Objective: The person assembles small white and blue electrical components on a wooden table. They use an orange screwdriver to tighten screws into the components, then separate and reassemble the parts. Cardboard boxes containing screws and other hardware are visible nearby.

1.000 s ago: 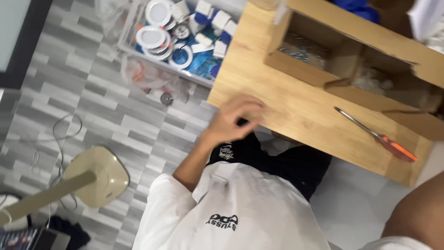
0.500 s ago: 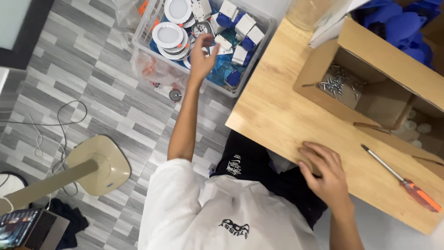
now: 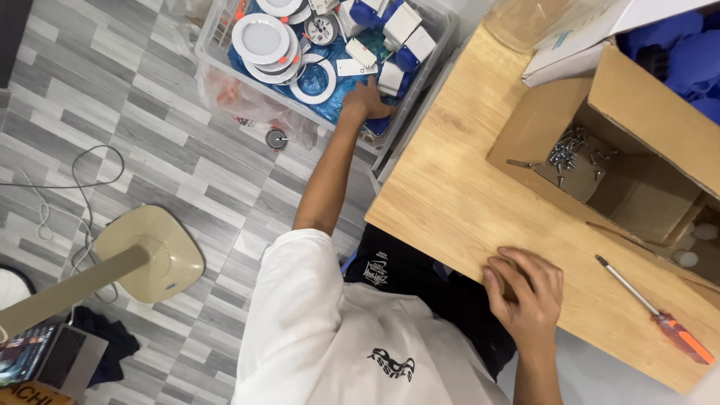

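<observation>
Left hand [image 3: 365, 103] is down in the clear plastic bin [image 3: 214, 45] on the floor, just off the table [image 3: 465, 187]'s left edge, fingers curled in among blue wrapping and small white boxes [image 3: 401, 26]; whether they actually grip anything, I cannot tell. Beside that hand in the bin lie round white light fittings [image 3: 260, 37] with orange clips, stacked toward the bin's far-left corner. Right hand [image 3: 526, 292] rests flat on the table's near edge, fingers spread loosely, holding nothing. Just right of it on the table lies a screwdriver [image 3: 652, 311] with an orange handle, well clear of the fingers. Further up the table sits an open cardboard box [image 3: 637, 97], flap raised, a scatter of silver screws [image 3: 574, 150] on its floor. On the floor left of the table stands a beige fan base [image 3: 150, 255], a thin white cable [image 3: 67, 187] looping past it.
</observation>
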